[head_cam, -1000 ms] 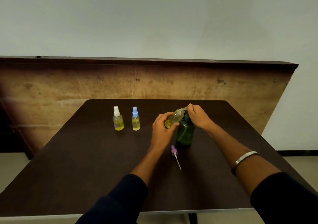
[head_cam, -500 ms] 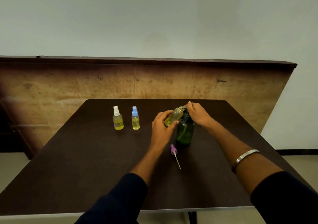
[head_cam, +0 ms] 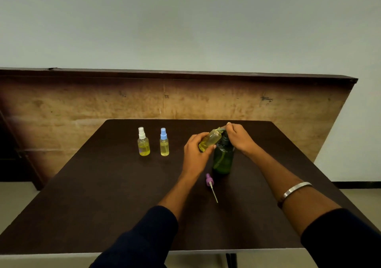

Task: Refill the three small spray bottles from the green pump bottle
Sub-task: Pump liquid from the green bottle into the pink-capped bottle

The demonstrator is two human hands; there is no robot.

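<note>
Filling the third spray bottle at the pump spout

The left hand [head_cam: 194, 150] grips the uncapped small bottle [head_cam: 209, 141], tilted, mouth at the green pump bottle [head_cam: 223, 158] spout; the right hand [head_cam: 239, 139] curls over the pump head. If the mouth slips off the spout, liquid could spill onto the bench [head_cam: 103, 195].

Plain room, dark table [head_cam: 103, 195], bare wall [head_cam: 185, 20]

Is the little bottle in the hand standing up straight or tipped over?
Tipped. The left hand holds the uncapped spray bottle slanted, neck up at the green pump bottle's spout.
</note>
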